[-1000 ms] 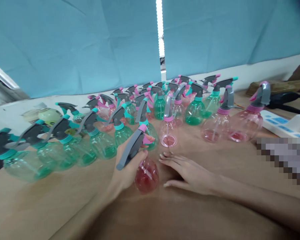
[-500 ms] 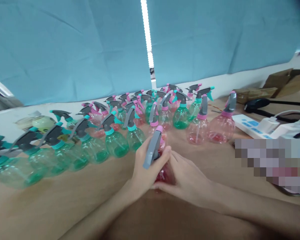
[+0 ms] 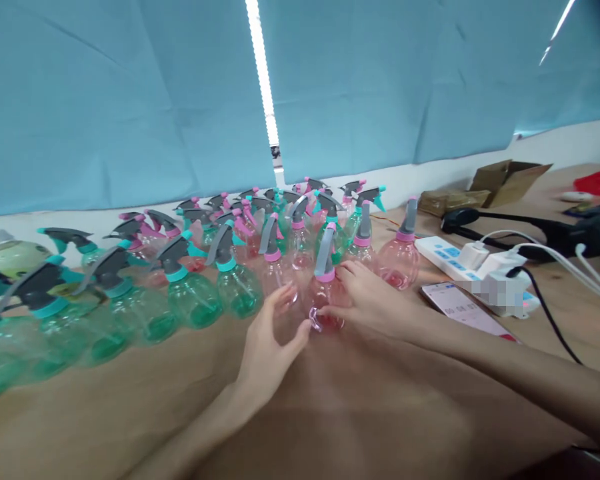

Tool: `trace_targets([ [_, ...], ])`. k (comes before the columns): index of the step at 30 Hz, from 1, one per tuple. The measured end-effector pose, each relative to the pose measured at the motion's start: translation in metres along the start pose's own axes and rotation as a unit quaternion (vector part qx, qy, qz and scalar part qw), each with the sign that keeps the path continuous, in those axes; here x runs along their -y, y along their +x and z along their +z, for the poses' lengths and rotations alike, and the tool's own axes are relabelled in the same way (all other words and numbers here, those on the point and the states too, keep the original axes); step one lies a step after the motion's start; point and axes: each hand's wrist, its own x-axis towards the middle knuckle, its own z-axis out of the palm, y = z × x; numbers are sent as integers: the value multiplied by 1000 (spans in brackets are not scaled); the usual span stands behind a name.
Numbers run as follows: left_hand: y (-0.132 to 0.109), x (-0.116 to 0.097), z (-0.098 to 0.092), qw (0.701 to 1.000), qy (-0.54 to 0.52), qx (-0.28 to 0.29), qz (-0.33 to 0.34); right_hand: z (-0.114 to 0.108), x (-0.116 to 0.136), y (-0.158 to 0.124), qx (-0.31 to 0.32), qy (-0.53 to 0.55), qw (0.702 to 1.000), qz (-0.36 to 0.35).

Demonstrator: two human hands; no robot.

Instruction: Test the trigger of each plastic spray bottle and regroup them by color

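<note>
A pink spray bottle with a grey trigger head and some liquid at the bottom stands upright on the table. My right hand grips it from the right, thumb across its front and fingers round its far side. On its left is my left hand, open, thumb and fingers spread apart close to the bottle. Just behind that hand another pink spray bottle stands in the row. A green spray bottle with a turquoise collar stands further left.
Several green and pink spray bottles crowd the table's back and left. To the right lie a phone, a white power strip with plugs and cables, a black strapped object and a cardboard box. A blue curtain hangs behind.
Both hands were round the pink spray bottle before; my left hand has let go and drawn off to the left. The bottle now stands further back, beside the other pink ones. The view has swung right.
</note>
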Motion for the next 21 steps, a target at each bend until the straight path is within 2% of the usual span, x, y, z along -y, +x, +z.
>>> trace_targets([
  [5,-20,23,-17,997,49,13,-60,11,-11,23,-3,-11,1000,26],
  [9,-24,29,-23,997,49,12,-64,9,-10,37,3,-26,998,56],
  [21,-10,28,-2,996,33,48,-64,9,-8,53,10,-29,996,88],
])
